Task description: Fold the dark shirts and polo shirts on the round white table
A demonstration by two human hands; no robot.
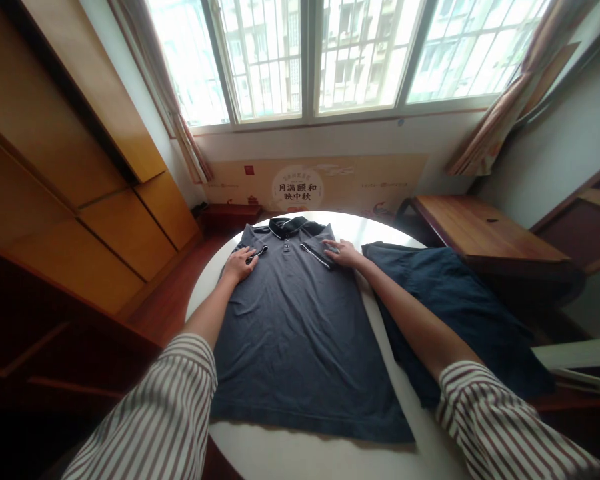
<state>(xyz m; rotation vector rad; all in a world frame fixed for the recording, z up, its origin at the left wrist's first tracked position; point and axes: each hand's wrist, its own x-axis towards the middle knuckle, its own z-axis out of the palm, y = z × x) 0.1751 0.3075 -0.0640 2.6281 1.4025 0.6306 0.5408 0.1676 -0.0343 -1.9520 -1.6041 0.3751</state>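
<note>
A dark grey polo shirt point(295, 333) lies face up on a round white table point(260, 453), its black collar toward the window and its hem toward me. Both short sleeves, trimmed with white piping, are turned inward over the chest. My left hand point(240, 264) rests on the left sleeve with fingers spread flat. Over on the right sleeve, near its fold, my right hand point(343, 254) lies with fingers stretched out. Small wrinkles run across the shirt's front.
Dark navy folded cloth point(445, 300), perhaps trousers, lies on the table's right side. A wooden desk point(485, 227) stands beyond it. Wooden cabinets point(125, 233) line the left. A printed banner point(340, 183) hangs below the barred window.
</note>
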